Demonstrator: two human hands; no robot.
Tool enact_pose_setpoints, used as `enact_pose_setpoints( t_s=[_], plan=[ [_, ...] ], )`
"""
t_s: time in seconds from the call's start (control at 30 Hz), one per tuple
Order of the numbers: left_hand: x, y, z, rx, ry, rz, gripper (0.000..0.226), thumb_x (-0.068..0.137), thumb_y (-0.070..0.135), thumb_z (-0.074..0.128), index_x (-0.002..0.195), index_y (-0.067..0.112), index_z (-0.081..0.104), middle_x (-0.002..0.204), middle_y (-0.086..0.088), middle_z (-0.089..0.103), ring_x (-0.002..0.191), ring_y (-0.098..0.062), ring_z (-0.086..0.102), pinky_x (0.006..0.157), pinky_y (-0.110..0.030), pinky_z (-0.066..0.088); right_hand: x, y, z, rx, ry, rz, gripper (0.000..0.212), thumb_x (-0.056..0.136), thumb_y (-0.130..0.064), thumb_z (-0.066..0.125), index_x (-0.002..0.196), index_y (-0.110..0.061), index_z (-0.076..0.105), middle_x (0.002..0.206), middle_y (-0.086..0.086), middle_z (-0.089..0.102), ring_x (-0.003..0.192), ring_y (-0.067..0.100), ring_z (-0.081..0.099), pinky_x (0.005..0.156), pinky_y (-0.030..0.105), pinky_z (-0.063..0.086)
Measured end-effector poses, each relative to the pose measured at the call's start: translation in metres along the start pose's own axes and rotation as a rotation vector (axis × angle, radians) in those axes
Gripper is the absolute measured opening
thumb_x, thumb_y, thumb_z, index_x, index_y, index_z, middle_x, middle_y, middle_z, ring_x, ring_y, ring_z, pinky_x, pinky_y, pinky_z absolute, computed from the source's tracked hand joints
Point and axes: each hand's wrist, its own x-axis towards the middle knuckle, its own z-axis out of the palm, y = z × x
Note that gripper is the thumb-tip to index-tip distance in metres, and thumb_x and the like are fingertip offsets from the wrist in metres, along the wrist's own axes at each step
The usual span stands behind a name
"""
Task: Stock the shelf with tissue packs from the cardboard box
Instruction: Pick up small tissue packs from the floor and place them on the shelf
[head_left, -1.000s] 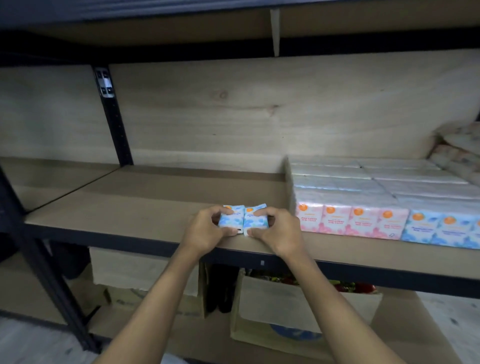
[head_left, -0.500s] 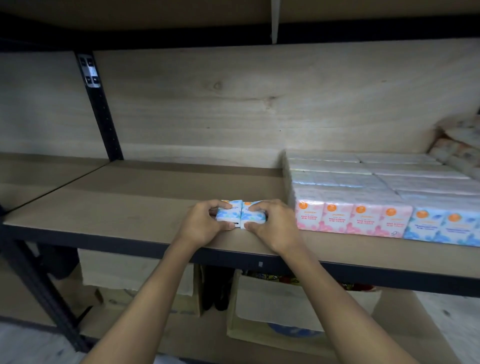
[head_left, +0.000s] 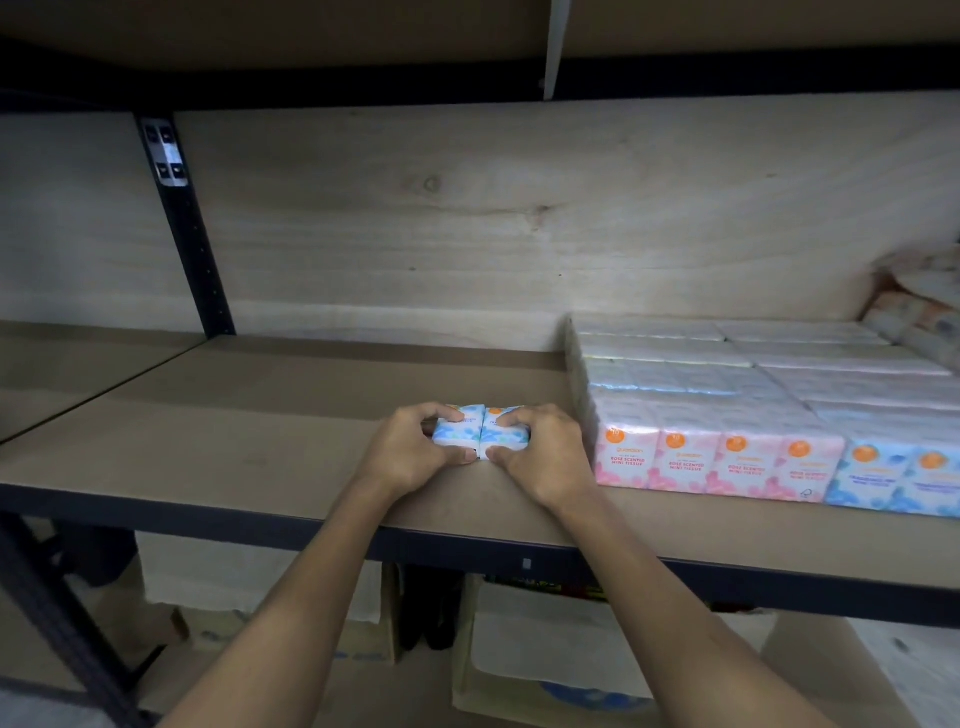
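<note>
Two blue-patterned mini tissue packs stand side by side, touching, on the shelf at the centre of the frame. The left hand grips the left one and the right hand the right one, fingers curled over the tops, thumbs at the front. Just to their right stand rows of pink rose-scented packs. A cardboard box sits under the shelf, at lower centre.

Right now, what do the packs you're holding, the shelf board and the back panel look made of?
The packs: soft tissue in thin glossy plastic wrap, probably; printed film shows slight sheen.
The shelf board: looks like matte brown fibreboard, smooth with no grain.
The back panel: pale bare plywood or timber, with visible grain and knots.
</note>
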Motion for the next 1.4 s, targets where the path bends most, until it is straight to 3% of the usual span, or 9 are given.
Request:
enact_pose_setpoints(
  t_s=[0.27,0.43,0.6,0.83,0.97,1.2,1.4],
  plan=[
    [0.013,-0.001,0.008,0.093,0.097,0.014,0.047,0.052,0.035,0.092,0.094,0.028,0.072,0.102,0.01,0.068,0.092,-0.011,0.064,0.079,-0.025,0.051,0.015,0.005,0.006,-0.024,0.01,-0.025,0.047,0.065,-0.032,0.083,0.108,-0.02,0.069,0.116,0.004,0.062,0.107,0.015,0.055,0.094,0.019,0.038],
    [0.02,0.0,0.008,0.107,0.108,0.029,0.048,0.055,0.031,0.092,0.099,0.024,0.072,0.101,0.011,0.067,0.089,-0.005,0.062,0.068,-0.003,0.04,0.026,0.009,0.011,-0.004,0.02,-0.017,0.046,0.065,-0.03,0.084,0.107,-0.021,0.07,0.117,0.003,0.062,0.108,0.014,0.054,0.086,0.009,0.029],
    [0.026,-0.001,0.009,0.124,0.109,0.048,0.047,0.058,0.029,0.091,0.1,0.022,0.072,0.101,0.013,0.066,0.083,0.003,0.059,0.064,0.003,0.039,0.035,0.013,0.016,0.009,0.033,-0.018,0.046,0.064,-0.03,0.084,0.107,-0.02,0.07,0.117,0.002,0.062,0.108,0.014,0.054,0.087,0.007,0.028],
    [0.03,-0.004,0.009,0.135,0.1,0.063,0.046,0.061,0.032,0.089,0.102,0.024,0.072,0.105,0.012,0.067,0.093,-0.004,0.062,0.076,-0.008,0.041,0.039,0.017,0.017,0.027,0.031,-0.011,0.046,0.065,-0.028,0.084,0.108,-0.019,0.07,0.119,0.004,0.061,0.11,0.014,0.054,0.088,0.006,0.028],
    [0.031,-0.005,0.01,0.135,0.098,0.062,0.046,0.061,0.031,0.089,0.104,0.024,0.072,0.107,0.01,0.067,0.092,-0.005,0.063,0.071,-0.002,0.04,0.039,0.018,0.018,0.026,0.035,-0.016,0.046,0.066,-0.028,0.083,0.109,-0.019,0.07,0.12,0.004,0.06,0.111,0.014,0.054,0.092,0.009,0.03],
    [0.032,-0.009,0.01,0.106,0.1,0.056,0.048,0.062,0.023,0.089,0.107,0.022,0.073,0.108,0.004,0.07,0.092,-0.007,0.065,0.075,-0.005,0.042,0.038,0.017,0.018,0.036,0.036,-0.006,0.045,0.066,-0.027,0.083,0.109,-0.02,0.07,0.12,0.006,0.058,0.108,0.015,0.055,0.091,0.011,0.032],
    [0.036,-0.015,0.009,0.093,0.091,0.059,0.049,0.064,0.018,0.088,0.11,0.022,0.072,0.114,0.003,0.07,0.097,-0.007,0.066,0.091,-0.02,0.049,0.037,0.016,0.016,0.034,0.038,-0.004,0.046,0.067,-0.027,0.083,0.11,-0.02,0.069,0.121,0.005,0.058,0.108,0.015,0.055,0.091,0.011,0.032]
  ],
)
